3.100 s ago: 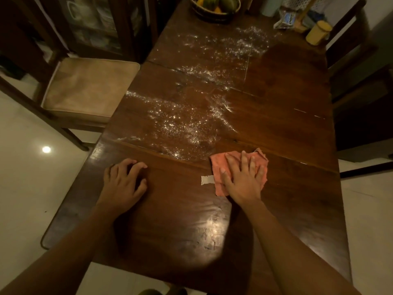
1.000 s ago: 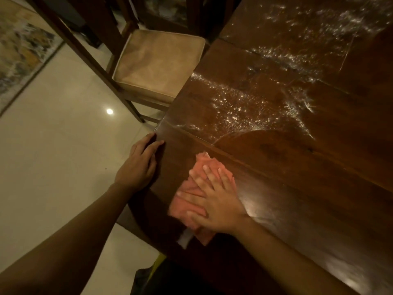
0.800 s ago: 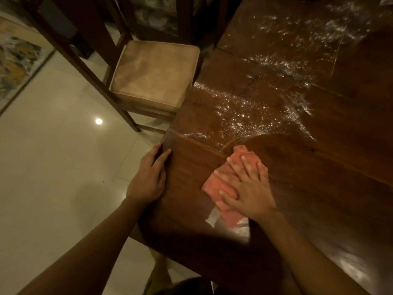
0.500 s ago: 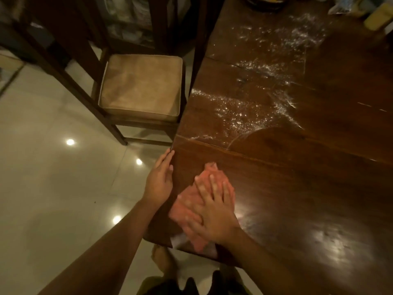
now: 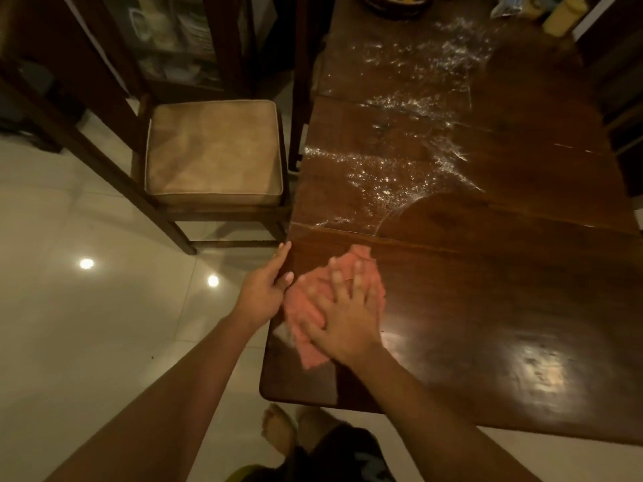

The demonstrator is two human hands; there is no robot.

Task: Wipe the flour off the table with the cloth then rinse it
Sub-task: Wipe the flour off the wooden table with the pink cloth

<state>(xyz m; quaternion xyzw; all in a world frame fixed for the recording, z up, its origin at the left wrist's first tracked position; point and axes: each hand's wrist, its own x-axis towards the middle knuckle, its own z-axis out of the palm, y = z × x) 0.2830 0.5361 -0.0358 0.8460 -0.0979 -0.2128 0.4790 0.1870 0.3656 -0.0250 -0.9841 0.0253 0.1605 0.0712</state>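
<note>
A pink cloth (image 5: 306, 304) lies flat on the dark wooden table (image 5: 487, 307) near its left edge. My right hand (image 5: 344, 318) presses on it with spread, straight fingers. My left hand (image 5: 266, 290) is cupped against the table's left edge beside the cloth, fingers straight. White flour (image 5: 382, 175) is scattered over the middle and far part of the table, with a curved wiped boundary just beyond the cloth. A small white smear (image 5: 283, 332) sits at the table edge by the cloth.
A wooden chair with a beige cushion (image 5: 214, 151) stands left of the table. A fruit bowl (image 5: 395, 3), a yellow container (image 5: 562, 15) and a packet stand at the far end. My bare feet (image 5: 278, 429) show below the near table corner, on pale floor tiles.
The cloth under my right hand has slid back and forth and now sits at the table's left edge. My left hand moved from the tabletop to the left edge.
</note>
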